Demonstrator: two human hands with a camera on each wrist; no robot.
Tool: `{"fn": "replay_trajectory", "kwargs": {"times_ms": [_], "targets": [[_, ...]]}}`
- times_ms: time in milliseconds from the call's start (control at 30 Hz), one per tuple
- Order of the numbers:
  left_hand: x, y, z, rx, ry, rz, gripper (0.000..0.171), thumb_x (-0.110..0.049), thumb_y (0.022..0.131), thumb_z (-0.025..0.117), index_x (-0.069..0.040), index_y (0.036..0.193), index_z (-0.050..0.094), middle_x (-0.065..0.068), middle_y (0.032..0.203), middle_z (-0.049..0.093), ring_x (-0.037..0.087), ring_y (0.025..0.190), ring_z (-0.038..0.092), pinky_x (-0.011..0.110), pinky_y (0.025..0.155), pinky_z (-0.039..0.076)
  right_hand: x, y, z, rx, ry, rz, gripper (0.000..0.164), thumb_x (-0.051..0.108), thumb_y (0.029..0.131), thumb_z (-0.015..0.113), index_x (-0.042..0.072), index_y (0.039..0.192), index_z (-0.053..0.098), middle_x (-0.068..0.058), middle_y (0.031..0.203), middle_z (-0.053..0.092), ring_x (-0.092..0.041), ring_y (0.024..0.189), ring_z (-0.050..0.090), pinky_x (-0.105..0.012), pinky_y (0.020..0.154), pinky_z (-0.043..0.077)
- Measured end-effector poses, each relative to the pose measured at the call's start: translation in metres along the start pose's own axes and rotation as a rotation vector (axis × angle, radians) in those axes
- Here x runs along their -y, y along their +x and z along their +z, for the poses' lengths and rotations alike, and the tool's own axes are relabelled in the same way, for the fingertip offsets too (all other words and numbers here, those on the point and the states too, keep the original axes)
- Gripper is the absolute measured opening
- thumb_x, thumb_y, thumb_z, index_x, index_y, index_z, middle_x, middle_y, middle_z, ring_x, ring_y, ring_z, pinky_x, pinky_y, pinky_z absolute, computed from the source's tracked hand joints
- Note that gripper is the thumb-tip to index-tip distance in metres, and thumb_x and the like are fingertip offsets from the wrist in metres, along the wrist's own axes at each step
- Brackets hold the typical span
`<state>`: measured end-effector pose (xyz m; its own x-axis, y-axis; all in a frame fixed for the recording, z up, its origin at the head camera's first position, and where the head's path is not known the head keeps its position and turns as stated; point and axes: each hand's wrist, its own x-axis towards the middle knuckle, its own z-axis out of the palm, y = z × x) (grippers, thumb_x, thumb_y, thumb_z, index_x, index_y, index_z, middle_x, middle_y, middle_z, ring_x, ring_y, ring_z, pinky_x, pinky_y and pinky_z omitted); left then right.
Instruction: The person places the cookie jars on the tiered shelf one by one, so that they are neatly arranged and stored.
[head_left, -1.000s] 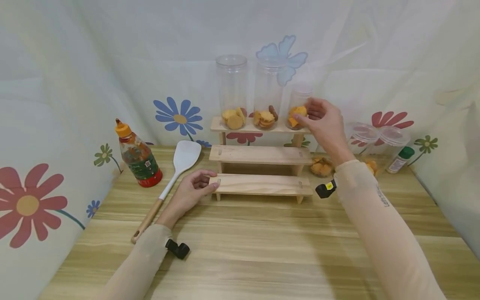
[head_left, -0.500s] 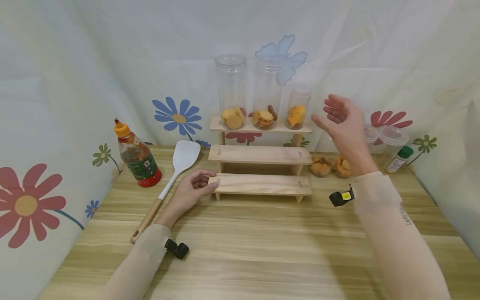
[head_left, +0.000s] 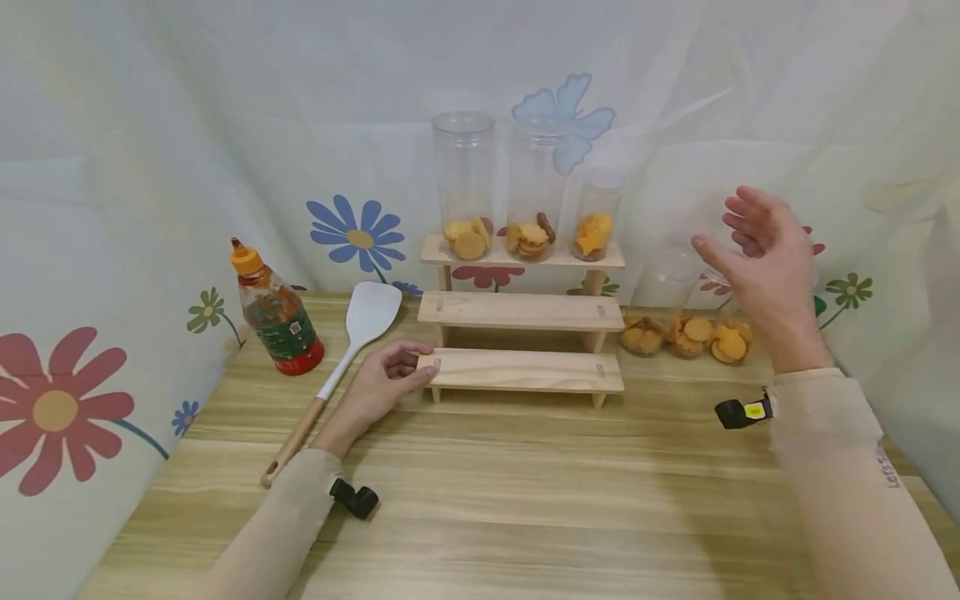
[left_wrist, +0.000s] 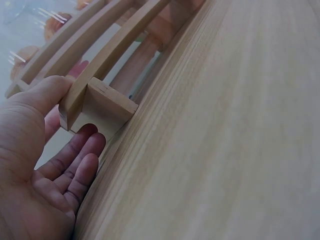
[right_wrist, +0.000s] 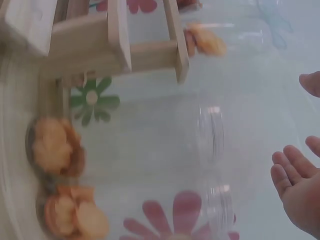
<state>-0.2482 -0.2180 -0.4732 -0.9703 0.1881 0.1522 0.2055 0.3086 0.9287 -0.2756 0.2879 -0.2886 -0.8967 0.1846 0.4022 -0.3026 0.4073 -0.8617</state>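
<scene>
In the head view, the left hand pinches the left end of the lowest step of the wooden rack, which stands on the surface. A tug or downward push there could jolt the top step, where two tall jars and a short jar stand upright. The short jar is near the step's right end, so it seems likeliest to fall. The right hand holds nothing, its thumb and fingers apart, above three jars just right of the rack; a low sweep could clip a rim and tip one into its neighbour. The green cap is partly hidden behind that hand, so an accidental knock is possible there too.

In the left wrist view, the thumb lies over the step's end and fingers curl below it; lifting would probably tilt the rack.

In the right wrist view, the fingers are spread and clear of the jars. Transparent walls could make their edges easy to misjudge.
</scene>
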Motion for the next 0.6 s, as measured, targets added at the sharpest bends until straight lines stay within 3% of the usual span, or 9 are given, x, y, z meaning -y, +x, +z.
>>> {"fn": "replay_trajectory", "kwargs": {"times_ms": [167,367,600], "targets": [[-0.001,0.0,0.0,-0.004,0.008,-0.004,0.035,-0.024,0.103,0.085,-0.013,0.134,0.075,0.014,0.114,0.076,0.026,0.103,0.068,0.025,0.089,0.056,-0.012,-0.001,-0.03,-0.075,-0.033,0.012,0.078,0.017,0.099,0.087,0.023,0.167,0.049,-0.002,0.163,0.057,-0.013,0.141,0.055,-0.009,0.109,0.043],[-0.002,0.0,0.001,-0.002,0.002,0.001,0.034,-0.023,0.103,0.085,-0.013,0.135,0.075,0.014,0.115,0.075,0.026,0.104,0.068,0.026,0.089,0.056,-0.029,-0.006,-0.056,-0.203,-0.052,0.052,0.071,0.014,0.101,0.084,0.022,0.164,0.053,0.006,0.157,0.059,-0.011,0.142,0.054,-0.01,0.114,0.04],[-0.003,-0.001,0.001,-0.004,0.001,0.005,0.034,-0.022,0.103,0.085,-0.013,0.134,0.076,0.013,0.116,0.075,0.026,0.104,0.068,0.026,0.089,0.056,-0.054,-0.009,-0.069,-0.213,-0.086,0.123,0.073,0.022,0.104,0.08,0.023,0.168,0.045,0.003,0.167,0.051,-0.012,0.154,0.046,-0.012,0.123,0.032]]}}
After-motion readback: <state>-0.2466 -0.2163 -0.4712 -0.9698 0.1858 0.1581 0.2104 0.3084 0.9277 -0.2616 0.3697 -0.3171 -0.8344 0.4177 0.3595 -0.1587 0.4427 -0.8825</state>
